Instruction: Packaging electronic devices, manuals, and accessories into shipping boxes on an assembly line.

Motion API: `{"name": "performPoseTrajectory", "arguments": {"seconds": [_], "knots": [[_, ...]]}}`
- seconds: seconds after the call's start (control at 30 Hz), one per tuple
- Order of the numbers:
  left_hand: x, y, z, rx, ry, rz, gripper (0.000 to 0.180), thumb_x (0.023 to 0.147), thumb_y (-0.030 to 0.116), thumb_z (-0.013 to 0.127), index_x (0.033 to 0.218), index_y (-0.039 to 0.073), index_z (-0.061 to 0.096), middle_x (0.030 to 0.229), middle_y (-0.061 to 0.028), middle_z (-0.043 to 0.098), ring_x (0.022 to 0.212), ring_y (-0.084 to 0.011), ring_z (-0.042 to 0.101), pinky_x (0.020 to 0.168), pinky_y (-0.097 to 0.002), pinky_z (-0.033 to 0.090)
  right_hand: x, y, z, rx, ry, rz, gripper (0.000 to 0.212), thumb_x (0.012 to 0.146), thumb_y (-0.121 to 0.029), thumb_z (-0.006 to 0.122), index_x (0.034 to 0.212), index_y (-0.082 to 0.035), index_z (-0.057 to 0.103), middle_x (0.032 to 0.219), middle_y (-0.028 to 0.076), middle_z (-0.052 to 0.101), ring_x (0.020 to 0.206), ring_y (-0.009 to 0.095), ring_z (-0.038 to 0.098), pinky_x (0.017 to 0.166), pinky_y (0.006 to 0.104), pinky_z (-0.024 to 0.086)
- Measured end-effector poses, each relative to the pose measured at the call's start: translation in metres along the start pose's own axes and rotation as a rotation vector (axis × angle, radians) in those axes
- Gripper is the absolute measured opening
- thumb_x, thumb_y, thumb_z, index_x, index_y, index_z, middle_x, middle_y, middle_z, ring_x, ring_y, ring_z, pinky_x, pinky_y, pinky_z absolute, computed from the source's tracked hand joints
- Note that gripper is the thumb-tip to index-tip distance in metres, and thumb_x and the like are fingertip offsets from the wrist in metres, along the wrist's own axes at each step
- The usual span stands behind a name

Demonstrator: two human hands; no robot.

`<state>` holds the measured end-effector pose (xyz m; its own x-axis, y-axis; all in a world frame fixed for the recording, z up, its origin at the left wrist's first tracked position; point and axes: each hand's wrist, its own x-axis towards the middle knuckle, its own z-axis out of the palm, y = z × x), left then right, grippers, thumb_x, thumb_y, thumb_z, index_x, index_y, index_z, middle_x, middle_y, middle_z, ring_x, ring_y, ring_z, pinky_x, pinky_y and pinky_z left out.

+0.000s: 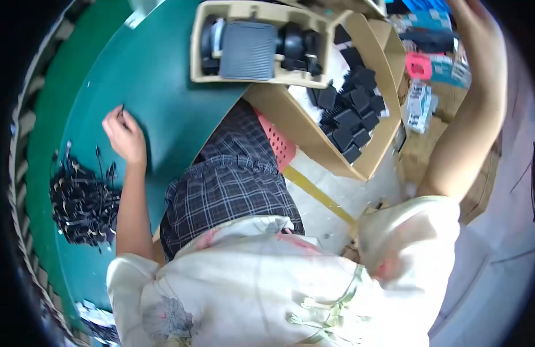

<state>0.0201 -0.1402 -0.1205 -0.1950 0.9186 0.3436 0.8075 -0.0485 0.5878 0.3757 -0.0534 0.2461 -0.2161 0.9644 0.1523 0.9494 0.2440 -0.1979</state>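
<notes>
My left hand (pixel 126 137) rests over the green table mat (pixel 169 52), its fingers curled and pinched together. A small dark bit shows at the fingertips, too small to name. Left of that forearm lies a tangled heap of black cables (pixel 82 199). My right arm stretches far out to the upper right, and my right hand (pixel 477 20) is cut off by the picture's edge, so its fingers are mostly hidden. Nearest to it are blue and white packages (pixel 432 26). A beige moulded tray (pixel 196 43) holds a grey ribbed block (pixel 248 51) and black parts.
An open cardboard box (pixel 325 153) beside my lap contains many small black square pieces (pixel 354 110). Right of it are a pink ring-shaped object (pixel 418 66) and more cartons (pixel 423 153). A red perforated stool (pixel 277 141) shows under me. A white-and-black bundle (pixel 97 321) lies at lower left.
</notes>
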Motion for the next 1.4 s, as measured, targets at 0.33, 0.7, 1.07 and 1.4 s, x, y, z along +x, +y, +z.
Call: {"name": "performPoseTrajectory", "arguments": {"seconds": [0.33, 0.7, 1.07, 1.4], "knots": [[-0.004, 0.006, -0.002, 0.126, -0.113, 0.121, 0.014, 0.085, 0.006, 0.051, 0.097, 0.0, 0.054, 0.094, -0.015, 0.052, 0.081, -0.0286, 0.053, 0.07, -0.0341, 0.045, -0.34, 0.227, 0.185, 0.207, 0.156, 1.126, 0.052, 0.07, -0.017, 0.07, 0.116, -0.002, 0.05, 0.102, 0.011, 0.057, 0.097, 0.022, 0.054, 0.085, 0.0329, 0.043], [0.0, -0.003, -0.005, 0.264, -0.157, 0.077, 0.019, 0.088, 0.008, 0.047, 0.102, -0.003, 0.051, 0.096, -0.017, 0.05, 0.083, -0.0277, 0.051, 0.074, -0.0337, 0.043, -0.282, 0.373, 0.25, -0.293, -0.114, 0.802, 0.091, 0.059, -0.035, 0.077, 0.131, -0.006, 0.03, 0.133, 0.016, 0.037, 0.124, 0.03, 0.034, 0.103, 0.0393, 0.027], [0.0, -0.009, -0.007, 0.315, -0.153, 0.09, 0.02, 0.09, 0.008, 0.045, 0.105, -0.003, 0.048, 0.096, -0.0151, 0.049, 0.082, -0.0262, 0.051, 0.074, -0.032, 0.043, -0.229, 0.402, 0.269, -0.766, -0.896, 0.745, 0.093, 0.046, -0.045, 0.081, 0.125, -0.015, 0.043, 0.126, 0.011, 0.042, 0.122, 0.031, 0.033, 0.103, 0.0463, 0.024], [-0.002, -0.003, -0.002, 0.436, -0.146, 0.125, 0.02, 0.09, 0.01, 0.044, 0.105, -0.002, 0.049, 0.095, -0.0169, 0.051, 0.08, -0.0287, 0.052, 0.068, -0.0351, 0.045, -0.255, 0.402, 0.291, -0.665, -0.889, 0.851, 0.045, 0.079, -0.029, 0.057, 0.122, -0.023, 0.046, 0.111, 0.013, 0.054, 0.113, 0.044, 0.039, 0.085, 0.0564, 0.038]]}}
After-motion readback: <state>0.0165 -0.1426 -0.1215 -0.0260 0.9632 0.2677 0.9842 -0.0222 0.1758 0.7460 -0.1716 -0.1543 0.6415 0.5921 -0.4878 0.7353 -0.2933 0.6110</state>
